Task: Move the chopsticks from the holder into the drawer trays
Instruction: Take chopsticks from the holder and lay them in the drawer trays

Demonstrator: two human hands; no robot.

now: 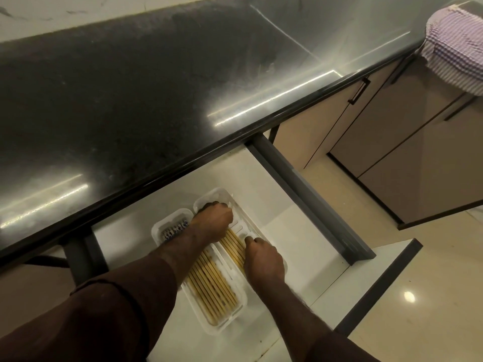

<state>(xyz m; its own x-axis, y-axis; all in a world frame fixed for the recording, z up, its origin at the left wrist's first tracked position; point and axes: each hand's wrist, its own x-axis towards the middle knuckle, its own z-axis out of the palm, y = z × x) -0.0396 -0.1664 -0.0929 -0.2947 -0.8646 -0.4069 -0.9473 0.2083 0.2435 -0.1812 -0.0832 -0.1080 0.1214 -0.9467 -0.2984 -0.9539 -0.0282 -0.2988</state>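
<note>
I take this for a home kitchen. A long, dark, speckled stone countertop runs across the upper left of the frame, polished enough to throw back streaks of light. Under its edge, at lower centre, I see a pulled-out drawer with grey sides and a white floor, holding white plastic trays of wooden chopsticks. At right, beige cabinet doors carry slim black handles. A purple-and-white checked cloth drapes over the counter edge in the upper right corner. Glossy cream floor tiles fill the lower right.
</note>
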